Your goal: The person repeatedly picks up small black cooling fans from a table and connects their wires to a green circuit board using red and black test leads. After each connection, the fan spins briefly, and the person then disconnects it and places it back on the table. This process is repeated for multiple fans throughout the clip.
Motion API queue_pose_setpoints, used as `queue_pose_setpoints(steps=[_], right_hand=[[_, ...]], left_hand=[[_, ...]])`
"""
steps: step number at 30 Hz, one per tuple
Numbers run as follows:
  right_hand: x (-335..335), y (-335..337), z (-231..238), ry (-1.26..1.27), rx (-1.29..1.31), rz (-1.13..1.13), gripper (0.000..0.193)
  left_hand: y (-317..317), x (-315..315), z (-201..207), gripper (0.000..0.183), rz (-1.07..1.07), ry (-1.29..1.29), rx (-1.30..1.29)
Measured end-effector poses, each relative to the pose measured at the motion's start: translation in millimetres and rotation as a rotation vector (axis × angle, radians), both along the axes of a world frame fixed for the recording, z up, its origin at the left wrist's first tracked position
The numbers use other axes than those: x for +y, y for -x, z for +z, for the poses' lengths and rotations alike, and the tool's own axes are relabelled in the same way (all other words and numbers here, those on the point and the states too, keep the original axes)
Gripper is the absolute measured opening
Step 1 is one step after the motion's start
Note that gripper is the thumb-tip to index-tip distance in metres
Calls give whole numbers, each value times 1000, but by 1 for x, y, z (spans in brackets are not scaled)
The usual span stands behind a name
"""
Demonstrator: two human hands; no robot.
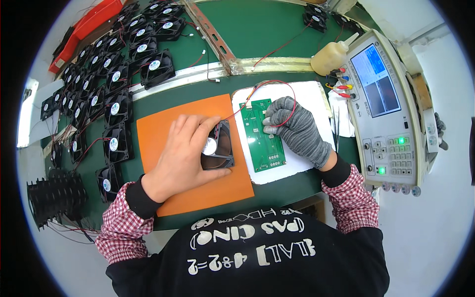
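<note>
My bare left hand [187, 146] spans a black cooling fan [225, 143], fingers at its far edge and thumb along its near edge. The fan lies on an orange mat [198, 198]. From it a thin red wire [269, 81] runs to the far end of a green circuit board [260, 148] and loops over my right hand [297, 131]. That hand wears a grey striped glove; its fingers are curled together over the board's right side, and anything between the fingertips is hidden. Beneath the board is a white pad [302, 171].
Many black fans [116, 109] with loose wires cover the table's left side, beside a fan stack [57, 198]. A tester with a lit screen [376, 84] stands on the right, clip leads at its side. A yellowish bottle [329, 58] and a metal rail [213, 37] are farther back.
</note>
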State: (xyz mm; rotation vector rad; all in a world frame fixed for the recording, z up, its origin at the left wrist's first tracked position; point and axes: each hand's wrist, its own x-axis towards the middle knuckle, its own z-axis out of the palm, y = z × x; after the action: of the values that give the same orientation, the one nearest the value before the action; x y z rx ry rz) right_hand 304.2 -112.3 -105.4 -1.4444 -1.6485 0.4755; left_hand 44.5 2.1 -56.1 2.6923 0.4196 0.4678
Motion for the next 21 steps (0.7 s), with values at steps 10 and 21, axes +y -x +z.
queue_pose_setpoints(steps=[10, 21], right_hand=[[-6, -9, -7, -19, 72, -2, 16], [0, -5, -5, -26, 76, 26, 14]], left_hand=[[71, 36, 55, 45, -946, 524, 65], [43, -34, 89, 71, -373, 1301, -520]])
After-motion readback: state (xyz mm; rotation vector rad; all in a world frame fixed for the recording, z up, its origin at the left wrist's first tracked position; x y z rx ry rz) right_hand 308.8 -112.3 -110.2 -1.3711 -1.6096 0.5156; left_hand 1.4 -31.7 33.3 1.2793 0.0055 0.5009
